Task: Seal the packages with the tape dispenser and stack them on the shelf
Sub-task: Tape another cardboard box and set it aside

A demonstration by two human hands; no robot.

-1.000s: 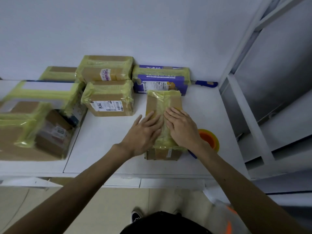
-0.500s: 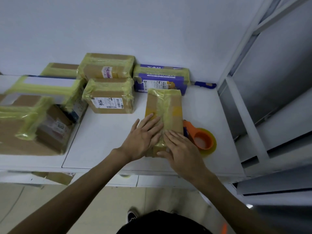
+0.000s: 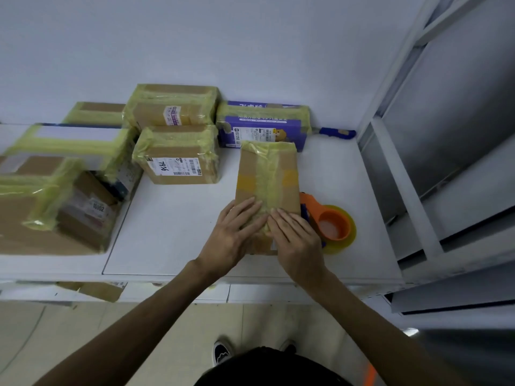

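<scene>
Left hand point(image 3: 231, 235) and right hand point(image 3: 295, 240) lie flat, fingers straight, pressing the yellow tape point(image 3: 270, 176) on the near end of the cardboard package point(image 3: 289, 162) on the table point(image 3: 167, 232). The tape dispenser point(image 3: 331, 224) sits just beside it at 3 o'clock; taped boxes point(image 3: 178, 160) stand at 10 o'clock, a purple box point(image 3: 262, 129) at 12

I see my left grip point(image 3: 231, 232) and right grip point(image 3: 295, 238) flat, fingers straight, side by side, both forearms stretched forward.
</scene>
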